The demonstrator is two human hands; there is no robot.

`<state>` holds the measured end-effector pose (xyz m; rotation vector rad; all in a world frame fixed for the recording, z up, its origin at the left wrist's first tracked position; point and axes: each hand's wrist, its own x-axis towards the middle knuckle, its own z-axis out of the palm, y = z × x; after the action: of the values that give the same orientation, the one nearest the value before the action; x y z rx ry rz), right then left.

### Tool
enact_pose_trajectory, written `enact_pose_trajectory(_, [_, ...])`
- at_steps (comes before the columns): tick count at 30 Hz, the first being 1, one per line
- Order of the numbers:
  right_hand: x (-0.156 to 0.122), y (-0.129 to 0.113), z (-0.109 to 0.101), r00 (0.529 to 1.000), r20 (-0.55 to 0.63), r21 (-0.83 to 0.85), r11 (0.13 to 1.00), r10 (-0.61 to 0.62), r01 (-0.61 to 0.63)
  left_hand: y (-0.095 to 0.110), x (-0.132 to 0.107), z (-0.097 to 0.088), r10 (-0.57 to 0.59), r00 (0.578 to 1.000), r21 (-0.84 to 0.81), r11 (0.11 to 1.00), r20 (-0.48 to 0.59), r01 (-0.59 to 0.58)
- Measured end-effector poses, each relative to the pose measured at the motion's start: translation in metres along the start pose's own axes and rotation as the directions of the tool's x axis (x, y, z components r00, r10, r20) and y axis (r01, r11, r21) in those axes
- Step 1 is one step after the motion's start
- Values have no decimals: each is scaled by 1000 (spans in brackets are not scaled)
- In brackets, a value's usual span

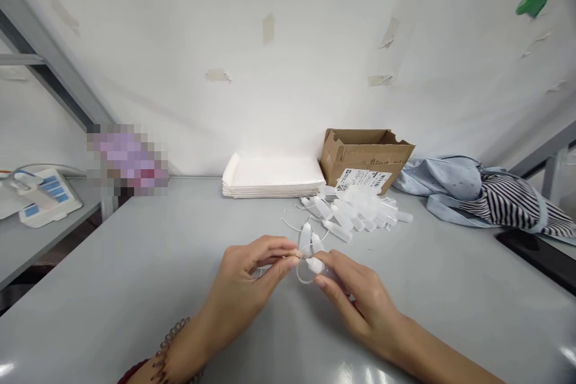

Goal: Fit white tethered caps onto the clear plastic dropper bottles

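My right hand (355, 288) grips a small translucent squeeze bottle (315, 265) with a white top, its nozzle tilted toward the left. Thumb and fingers of my left hand (252, 276) are pinched together right at the nozzle tip; the tiny piece between them is too small to make out. A thin white tether loop (304, 279) curves below the nozzle. Just beyond my fingertips lie two more small bottles (305, 235). Farther back is a heap of similar clear bottles (360, 207), some with thin strap loops.
A stack of white padded envelopes (274, 177) lies against the wall beside an open cardboard box (364, 159). To the right are a blue and striped cloth bag (486, 192) and a black phone-like slab (540, 258). A white-and-blue object (47, 198) rests on the left-hand table.
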<state>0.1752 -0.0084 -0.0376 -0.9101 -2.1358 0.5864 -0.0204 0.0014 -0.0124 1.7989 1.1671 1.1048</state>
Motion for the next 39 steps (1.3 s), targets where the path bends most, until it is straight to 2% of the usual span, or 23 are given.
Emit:
enact_pose_trajectory(2, [0, -1, 2, 999, -49, -15, 1000, 22, -23, 0, 0, 3, 18, 999, 19, 1000, -40, -17])
enact_pose_trajectory(5, [0, -1, 4, 994, -104, -44, 998, 29, -34, 0, -2, 5, 120, 991, 105, 988, -59, -113])
enact_pose_trajectory(11, [-2, 0, 6, 994, -107, -39, 998, 35, -40, -7, -6, 10, 278, 959, 201, 944, -48, -263])
enact_pose_trajectory(17, [-3, -3, 7, 993, -115, -48, 998, 25, -30, -12, -6, 13, 456, 889, 249, 867, -44, -433])
enact_pose_trajectory(26, [-5, -2, 10, 991, -133, -56, 998, 0, -8, -13, -8, 16, 466, 884, 226, 865, -29, -448])
enact_pose_trajectory(33, [-5, -2, 7, 999, -43, -14, 1000, 9, -9, -10, -8, 16, 476, 877, 212, 865, -58, -455])
enact_pose_trajectory(39, [-6, -1, 8, 999, -28, -12, 1000, 14, -15, -10, -9, 17, 481, 875, 200, 864, -57, -462])
